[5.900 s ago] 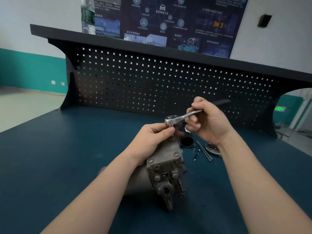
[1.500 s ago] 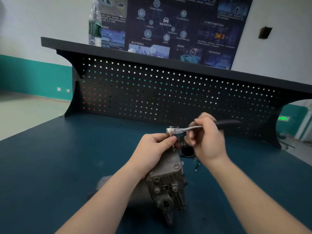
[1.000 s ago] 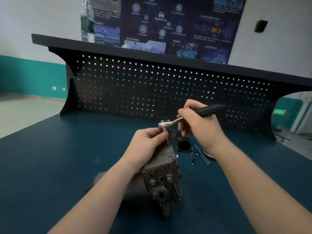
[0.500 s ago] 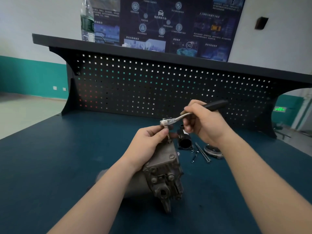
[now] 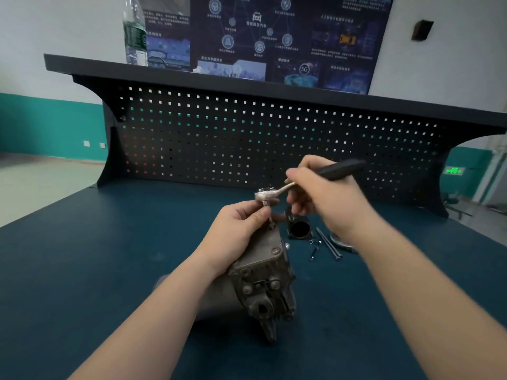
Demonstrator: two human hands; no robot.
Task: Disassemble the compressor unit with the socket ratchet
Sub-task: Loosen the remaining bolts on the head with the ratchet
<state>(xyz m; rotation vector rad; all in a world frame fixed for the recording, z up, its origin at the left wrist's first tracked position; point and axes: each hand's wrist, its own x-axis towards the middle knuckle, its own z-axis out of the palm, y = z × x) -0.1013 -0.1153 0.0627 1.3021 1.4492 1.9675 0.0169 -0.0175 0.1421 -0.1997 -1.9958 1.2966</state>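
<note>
The grey metal compressor unit [image 5: 258,278] lies on the blue table [image 5: 82,270] in front of me, its bolted end plate facing me. My left hand [image 5: 236,229] rests on its top, thumb and fingers pinching the socket stem [image 5: 266,209] under the ratchet head. The socket ratchet [image 5: 277,191] has a silver head and a black handle; my right hand [image 5: 321,196] grips that handle, which points up and to the right. The socket's lower end meets the compressor's far top edge; the bolt itself is hidden.
Beyond the compressor lie a black tubular part [image 5: 299,229], long bolts [image 5: 327,244], small screws [image 5: 314,252] and a round metal disc [image 5: 341,242] partly behind my right wrist. A black pegboard [image 5: 247,138] closes the table's back; a water bottle [image 5: 134,31] stands on its shelf.
The ratchet handle swung back and forth in my right hand. My left hand stayed on the socket and compressor. The socket stem now shows more length above the housing.
</note>
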